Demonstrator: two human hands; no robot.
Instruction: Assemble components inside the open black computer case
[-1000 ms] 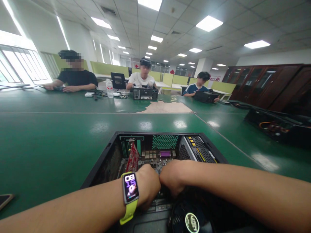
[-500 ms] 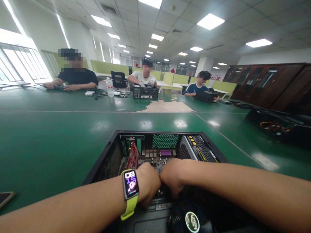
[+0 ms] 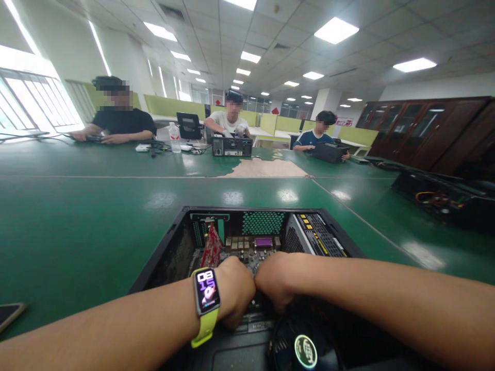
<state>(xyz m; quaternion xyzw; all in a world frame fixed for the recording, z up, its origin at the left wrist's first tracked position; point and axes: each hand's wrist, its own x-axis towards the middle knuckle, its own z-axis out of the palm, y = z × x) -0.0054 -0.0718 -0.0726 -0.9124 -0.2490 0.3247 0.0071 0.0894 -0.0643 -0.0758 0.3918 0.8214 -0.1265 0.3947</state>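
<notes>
Both my hands reach into an open black computer case (image 3: 154, 263), low over its motherboard (image 3: 253, 256). My left hand (image 3: 236, 288), with a yellow-green banded watch (image 3: 207, 291) on the wrist, is closed; its fingertips are hidden. Close beside it, my right hand (image 3: 275, 281) is closed too, fingers pointing down out of sight. What either one grips cannot be made out. A red card (image 3: 212, 246) stands upright left of my hands. The power supply (image 3: 315, 234) fills the back right corner. A round black fan (image 3: 305, 350) sits at the front of the case.
Three people sit across the green table (image 3: 77, 216); two have black computer cases (image 3: 232, 146) (image 3: 330, 152) before them. A bottle (image 3: 175, 138) and cables stand at the back left. Another open case (image 3: 444, 198) lies at right, a phone (image 3: 10, 315) at the left edge.
My hands have stayed nearly in place inside the case. Across the table, the person in the middle has shifted their gloved hands slightly over their case.
</notes>
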